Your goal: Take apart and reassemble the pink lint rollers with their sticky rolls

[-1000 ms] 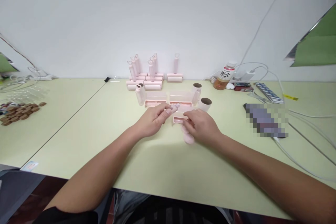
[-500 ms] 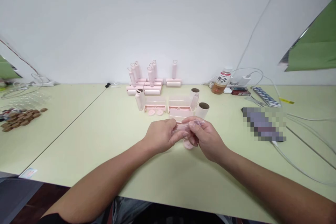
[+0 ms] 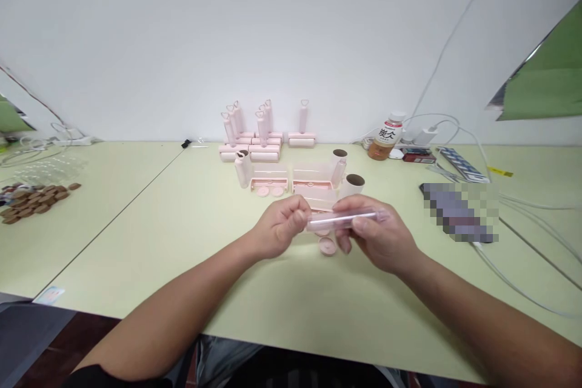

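Note:
A translucent pink lint roller handle (image 3: 341,219) is held level between my two hands above the table. My left hand (image 3: 282,227) is closed at its left end, thumb and fingers pinched there. Around its right part my right hand (image 3: 379,231) is closed, thumb on the near side. Below it lie small round pink caps (image 3: 327,246), partly hidden by the handle. Just beyond my hands stand an open pink roller case (image 3: 313,185) with a clear lid and a white paper roll (image 3: 351,187) with a cardboard core.
Several assembled pink lint rollers (image 3: 264,151) stand against the wall. Another open case (image 3: 269,185) sits left of centre. To the right are a drink bottle (image 3: 385,136), a blurred phone (image 3: 457,215) and cables. Brown discs (image 3: 39,203) are piled far left.
My hands have drawn apart a little, the right one moving right. The handle, earlier mostly covered by fingers, now shows along its length.

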A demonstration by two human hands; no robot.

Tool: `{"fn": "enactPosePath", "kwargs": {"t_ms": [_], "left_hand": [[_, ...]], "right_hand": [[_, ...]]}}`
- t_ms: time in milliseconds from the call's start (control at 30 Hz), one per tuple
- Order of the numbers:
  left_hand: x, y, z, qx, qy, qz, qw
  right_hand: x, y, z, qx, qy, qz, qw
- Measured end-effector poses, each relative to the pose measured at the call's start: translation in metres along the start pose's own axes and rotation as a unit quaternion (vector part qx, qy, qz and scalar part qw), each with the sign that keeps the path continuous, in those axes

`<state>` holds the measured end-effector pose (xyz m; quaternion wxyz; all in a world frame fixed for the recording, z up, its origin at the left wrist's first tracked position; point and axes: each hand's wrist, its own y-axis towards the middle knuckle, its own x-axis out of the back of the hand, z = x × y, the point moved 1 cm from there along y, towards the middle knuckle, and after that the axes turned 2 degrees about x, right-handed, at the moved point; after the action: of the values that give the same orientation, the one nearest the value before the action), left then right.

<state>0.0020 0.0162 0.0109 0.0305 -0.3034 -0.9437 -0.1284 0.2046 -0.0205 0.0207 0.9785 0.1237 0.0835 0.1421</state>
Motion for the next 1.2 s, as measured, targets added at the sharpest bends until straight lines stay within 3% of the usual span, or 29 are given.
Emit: {"fn": "enactPosePath", "kwargs": {"t_ms": [67, 133, 233, 433, 533, 700, 900, 1200], "left_hand": [[0.010, 0.004, 0.001, 0.055, 0.042, -0.025, 0.997], [0.020, 0.007, 0.002, 0.098, 0.104, -0.040, 0.989], [0.029, 0.008, 0.005, 0.130, 0.213, -0.016, 0.968], [0.022, 0.005, 0.016, 0.173, 0.383, 0.047, 0.906], [0.014, 0.006, 0.021, 0.167, 0.427, 0.042, 0.888], [0.009, 0.008, 0.022, 0.147, 0.418, 0.015, 0.896], [0.006, 0.005, 0.019, 0.108, 0.421, 0.011, 0.901], [-0.012, 0.004, 0.017, 0.040, 0.456, 0.068, 0.886]], "right_hand": [[0.009, 0.003, 0.010, -0.002, -0.136, -0.062, 0.989], [0.020, 0.005, 0.017, -0.022, -0.291, -0.103, 0.951], [0.030, 0.005, 0.019, -0.050, -0.437, -0.083, 0.894], [0.031, 0.003, 0.009, -0.090, -0.520, 0.001, 0.850], [0.028, 0.005, 0.002, -0.100, -0.543, 0.008, 0.834], [0.029, 0.008, -0.007, -0.092, -0.561, -0.011, 0.823], [0.031, 0.004, -0.002, -0.091, -0.529, -0.005, 0.843], [0.028, -0.002, 0.015, -0.068, -0.526, -0.024, 0.848]]}}
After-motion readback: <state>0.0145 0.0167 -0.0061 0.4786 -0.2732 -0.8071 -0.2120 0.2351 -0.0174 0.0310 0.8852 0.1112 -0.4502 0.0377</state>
